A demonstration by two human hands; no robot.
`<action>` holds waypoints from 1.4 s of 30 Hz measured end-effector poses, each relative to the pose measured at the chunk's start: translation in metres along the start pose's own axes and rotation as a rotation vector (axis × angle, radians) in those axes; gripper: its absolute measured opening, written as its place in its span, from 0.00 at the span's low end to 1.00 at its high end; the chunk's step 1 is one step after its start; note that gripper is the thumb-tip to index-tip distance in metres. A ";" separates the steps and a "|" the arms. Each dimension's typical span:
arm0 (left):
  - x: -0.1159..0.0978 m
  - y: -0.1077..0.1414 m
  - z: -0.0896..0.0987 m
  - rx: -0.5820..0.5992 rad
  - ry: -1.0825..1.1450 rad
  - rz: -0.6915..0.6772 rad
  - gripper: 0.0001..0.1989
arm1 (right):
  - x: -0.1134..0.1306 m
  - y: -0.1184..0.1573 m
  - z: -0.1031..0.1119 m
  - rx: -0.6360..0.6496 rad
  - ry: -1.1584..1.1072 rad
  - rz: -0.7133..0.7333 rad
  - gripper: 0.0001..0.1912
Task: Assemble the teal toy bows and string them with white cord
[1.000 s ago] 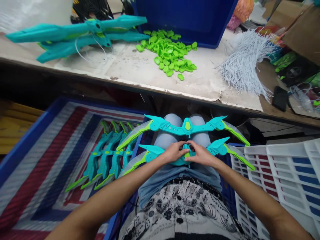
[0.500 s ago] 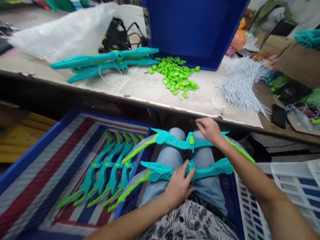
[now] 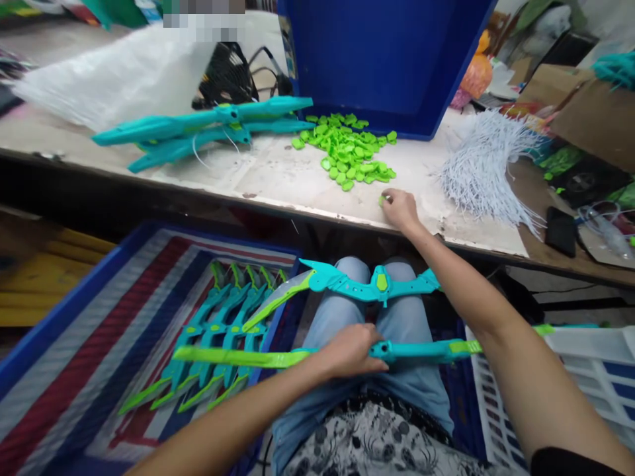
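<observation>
My left hand (image 3: 353, 350) is closed around the middle of a teal and lime toy bow (image 3: 421, 352), which lies edge-up across my lap. Beyond it a second toy bow (image 3: 347, 283) rests over my knees, with a lime piece at its centre; my right forearm hides its right end. At the table's front edge my right hand (image 3: 401, 209) pinches a small lime-green plastic piece (image 3: 382, 200). Just behind that hand spreads a pile of similar lime pieces (image 3: 350, 149).
Several finished-looking bows lie in a blue crate (image 3: 133, 244) with a striped lining at left. On the table (image 3: 278, 178) are teal bow parts (image 3: 188, 129), a bundle of white strings (image 3: 489, 165) and a phone (image 3: 560, 231). A blue bin (image 3: 387, 59) stands behind; a white basket (image 3: 595, 390) is at right.
My right hand has moved forward from above the far bow to the table and now holds a lime piece. My left hand has gripped the near bow and turned it edge-up.
</observation>
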State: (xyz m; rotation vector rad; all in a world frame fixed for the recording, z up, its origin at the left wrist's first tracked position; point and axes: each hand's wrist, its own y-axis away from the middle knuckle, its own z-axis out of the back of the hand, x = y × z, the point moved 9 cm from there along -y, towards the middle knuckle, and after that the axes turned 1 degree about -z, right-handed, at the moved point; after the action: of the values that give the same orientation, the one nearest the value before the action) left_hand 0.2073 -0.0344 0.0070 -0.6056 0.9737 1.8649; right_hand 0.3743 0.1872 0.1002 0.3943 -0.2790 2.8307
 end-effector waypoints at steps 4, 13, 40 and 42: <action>0.026 -0.021 -0.017 0.183 0.357 0.017 0.17 | -0.022 0.020 0.004 -0.010 0.081 0.061 0.16; 0.054 -0.036 -0.035 0.278 0.673 0.237 0.21 | -0.020 0.027 -0.006 0.166 -0.025 0.543 0.19; 0.055 -0.041 -0.039 0.282 0.901 0.177 0.27 | 0.005 0.325 -0.019 0.005 -0.315 0.469 0.15; 0.056 -0.041 -0.039 0.276 0.885 0.178 0.27 | 0.004 0.326 -0.020 0.009 -0.351 0.454 0.15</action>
State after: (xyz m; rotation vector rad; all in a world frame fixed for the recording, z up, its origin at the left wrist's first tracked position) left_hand 0.2180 -0.0276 -0.0712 -1.2438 1.8629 1.5485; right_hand 0.2712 -0.1150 0.0330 0.9408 -0.4780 3.1860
